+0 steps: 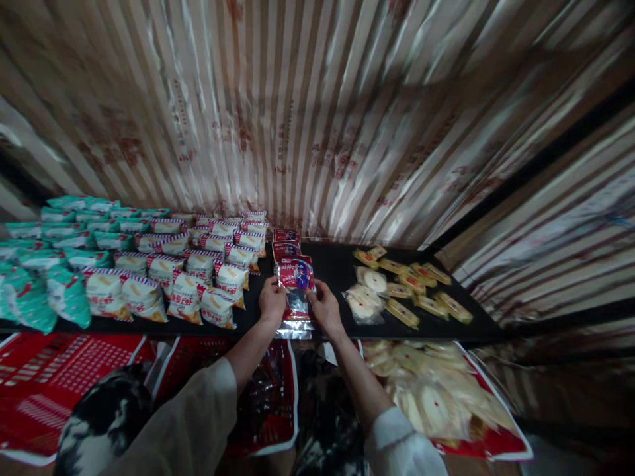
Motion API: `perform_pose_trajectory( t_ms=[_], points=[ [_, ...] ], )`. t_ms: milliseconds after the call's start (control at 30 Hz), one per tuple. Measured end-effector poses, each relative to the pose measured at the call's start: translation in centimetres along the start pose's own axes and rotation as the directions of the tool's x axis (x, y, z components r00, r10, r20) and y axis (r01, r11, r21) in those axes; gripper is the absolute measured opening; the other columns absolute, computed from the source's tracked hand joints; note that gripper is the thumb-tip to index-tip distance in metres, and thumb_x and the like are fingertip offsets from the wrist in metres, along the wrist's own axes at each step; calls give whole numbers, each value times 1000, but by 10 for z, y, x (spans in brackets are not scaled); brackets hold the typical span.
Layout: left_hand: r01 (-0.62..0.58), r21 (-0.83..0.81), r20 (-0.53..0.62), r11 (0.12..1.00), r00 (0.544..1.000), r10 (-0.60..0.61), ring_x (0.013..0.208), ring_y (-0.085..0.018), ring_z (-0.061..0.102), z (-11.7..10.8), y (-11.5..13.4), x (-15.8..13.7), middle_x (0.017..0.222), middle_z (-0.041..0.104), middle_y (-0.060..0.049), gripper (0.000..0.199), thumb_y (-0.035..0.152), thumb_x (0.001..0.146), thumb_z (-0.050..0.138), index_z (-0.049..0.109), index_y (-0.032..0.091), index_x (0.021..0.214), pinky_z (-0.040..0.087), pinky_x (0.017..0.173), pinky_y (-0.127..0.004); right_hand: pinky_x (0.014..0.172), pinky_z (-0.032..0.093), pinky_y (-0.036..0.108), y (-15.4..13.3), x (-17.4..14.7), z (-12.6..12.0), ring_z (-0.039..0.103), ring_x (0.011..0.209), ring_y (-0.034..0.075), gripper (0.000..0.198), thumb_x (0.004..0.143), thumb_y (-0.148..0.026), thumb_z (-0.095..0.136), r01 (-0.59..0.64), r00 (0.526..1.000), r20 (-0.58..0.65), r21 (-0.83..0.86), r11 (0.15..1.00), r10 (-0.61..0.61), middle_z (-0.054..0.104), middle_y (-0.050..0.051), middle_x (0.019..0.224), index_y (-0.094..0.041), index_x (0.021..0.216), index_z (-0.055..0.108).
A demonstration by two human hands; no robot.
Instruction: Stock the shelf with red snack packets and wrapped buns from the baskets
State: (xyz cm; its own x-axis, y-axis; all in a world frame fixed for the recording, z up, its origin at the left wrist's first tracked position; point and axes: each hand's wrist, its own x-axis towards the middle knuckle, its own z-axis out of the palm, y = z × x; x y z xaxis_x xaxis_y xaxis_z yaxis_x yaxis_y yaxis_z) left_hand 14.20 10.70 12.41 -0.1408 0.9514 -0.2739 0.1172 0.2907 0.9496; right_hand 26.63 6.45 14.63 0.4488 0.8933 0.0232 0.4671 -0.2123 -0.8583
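Observation:
Between my two hands is a red and blue snack packet with silvery edges, at the front of a black shelf. My left hand grips its left edge, fingers partly hidden. On the opposite edge, my right hand closes with the thumb on top. Behind it, similar red packets lie in a line toward the back. White snack bags with striped tops stand in rows just left of my left hand. To the right of my right hand lie clear-wrapped round white pieces.
Teal bags fill the shelf's left end. Small yellow packs lie scattered at right. Below the shelf are red baskets, one holding clear bags of pale food. A striped sheet hangs behind; a dark post slants at right.

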Motion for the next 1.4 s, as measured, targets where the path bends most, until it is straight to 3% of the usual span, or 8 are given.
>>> perform_pose_trajectory(
  t_ms=[167,333,433,600,867,1067,1200,1400],
  points=[
    [-87,169,-35,982,995,94,88,-19,64,3,10,10,99,69,-8,48,14,78,55,52,18,125,45,80,-29,68,45,29,-1,26,10,58,70,17,53,78,-36,50,6,1000,13,-131,991,-4,63,1,80,-20,128,52],
    [-171,401,-54,900,976,209,107,-25,56,6,20,12,110,65,-14,50,11,79,52,52,12,128,39,94,-33,72,45,28,-3,36,16,61,82,19,43,84,-34,47,45,998,53,-326,944,-29,64,4,91,-25,125,57],
    [-159,502,-55,850,975,215,113,-28,51,7,22,11,115,60,-16,51,13,79,51,51,11,130,35,98,-34,74,45,28,-2,39,19,62,89,21,42,86,-32,45,59,997,69,-410,910,-33,64,7,99,-26,127,56],
    [-151,531,-42,834,978,204,115,-30,48,9,18,11,118,57,-18,51,14,80,50,51,11,130,34,98,-35,80,44,27,1,40,26,60,96,21,40,88,-31,46,54,997,79,-447,893,-21,62,10,103,-23,125,58],
    [-136,637,-35,758,978,205,115,-26,50,10,16,14,119,59,-16,47,17,83,48,50,11,130,36,100,-32,88,41,32,11,37,30,54,101,23,37,86,-33,47,108,994,35,-445,889,-103,61,10,104,-23,118,63],
    [-138,659,-50,740,973,226,122,-26,46,14,22,16,132,52,-15,53,20,84,46,41,10,137,35,103,-35,93,40,37,24,46,39,53,105,25,42,83,-39,50,211,967,-65,-332,920,-245,62,13,111,-13,115,60],
    [-113,676,-85,728,969,230,127,-30,42,17,27,20,137,49,-14,52,23,86,44,41,12,136,36,101,-43,96,41,37,29,56,42,52,113,25,49,83,-41,50,253,964,-9,-257,933,-264,60,13,121,-12,121,56],
    [-119,635,-61,763,977,203,127,-25,45,23,36,33,139,48,-14,49,21,87,43,41,12,135,36,103,-38,98,42,37,28,59,41,56,113,24,53,85,-42,46,202,979,44,-177,963,-197,60,13,124,-12,128,51]
  ],
)
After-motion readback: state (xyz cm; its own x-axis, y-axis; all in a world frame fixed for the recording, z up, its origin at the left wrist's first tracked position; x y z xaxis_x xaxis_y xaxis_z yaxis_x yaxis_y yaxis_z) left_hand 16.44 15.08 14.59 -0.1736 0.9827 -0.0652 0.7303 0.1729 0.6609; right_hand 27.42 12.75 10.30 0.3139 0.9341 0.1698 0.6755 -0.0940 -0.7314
